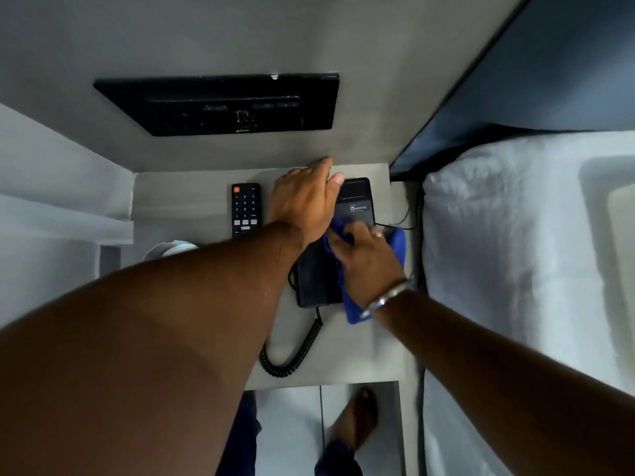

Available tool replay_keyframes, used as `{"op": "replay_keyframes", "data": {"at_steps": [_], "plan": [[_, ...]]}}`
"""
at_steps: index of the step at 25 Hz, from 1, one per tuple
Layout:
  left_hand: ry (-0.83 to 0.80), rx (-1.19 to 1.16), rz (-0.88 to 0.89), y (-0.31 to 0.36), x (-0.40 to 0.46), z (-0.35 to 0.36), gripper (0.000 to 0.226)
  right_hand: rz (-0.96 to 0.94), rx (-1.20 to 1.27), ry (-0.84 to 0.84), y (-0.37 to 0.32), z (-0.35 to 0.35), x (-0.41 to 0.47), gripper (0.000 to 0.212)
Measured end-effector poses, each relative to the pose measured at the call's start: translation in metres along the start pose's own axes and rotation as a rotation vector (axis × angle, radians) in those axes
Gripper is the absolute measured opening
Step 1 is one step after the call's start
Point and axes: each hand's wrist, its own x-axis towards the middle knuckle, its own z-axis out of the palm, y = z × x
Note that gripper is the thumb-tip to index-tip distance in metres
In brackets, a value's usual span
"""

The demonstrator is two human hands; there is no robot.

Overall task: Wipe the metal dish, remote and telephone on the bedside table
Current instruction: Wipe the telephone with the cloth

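A black telephone (pixel 355 204) sits on the grey bedside table (pixel 192 201), its coiled cord (pixel 292 359) trailing toward the front edge. My right hand (pixel 367 262) presses a blue cloth (pixel 398 245) onto the telephone's middle. My left hand (pixel 304 197) rests on the telephone's far left side, fingers reaching the wall; whether it grips the handset is hidden. A black remote (pixel 245 209) lies just left of the telephone. The metal dish (pixel 171 249) peeks out at the table's left, mostly covered by my left forearm.
A black switch panel (pixel 223 104) is fixed on the wall above the table. A bed with white linen (pixel 515 252) borders the table on the right, with a thin cable (pixel 409 214) running between. My foot (pixel 357 420) shows on the floor below.
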Motion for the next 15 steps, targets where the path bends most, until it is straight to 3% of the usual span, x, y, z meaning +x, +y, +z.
{"op": "replay_keyframes", "data": {"at_steps": [4,6,10,15], "plan": [[-0.047,0.053,0.053,-0.003,-0.002,-0.002,0.055,-0.153,0.025,-0.136,0.007,-0.002,-0.033,0.052],[-0.047,0.077,0.068,-0.002,-0.001,-0.001,0.056,-0.214,0.023,-0.128,0.025,-0.008,-0.034,0.046],[-0.009,0.087,0.049,-0.002,0.0,0.004,0.056,0.139,0.035,0.014,0.048,-0.001,-0.04,0.055],[0.05,0.062,0.033,-0.001,0.0,0.007,0.059,0.189,0.245,-0.069,0.013,0.045,-0.105,0.055]]}}
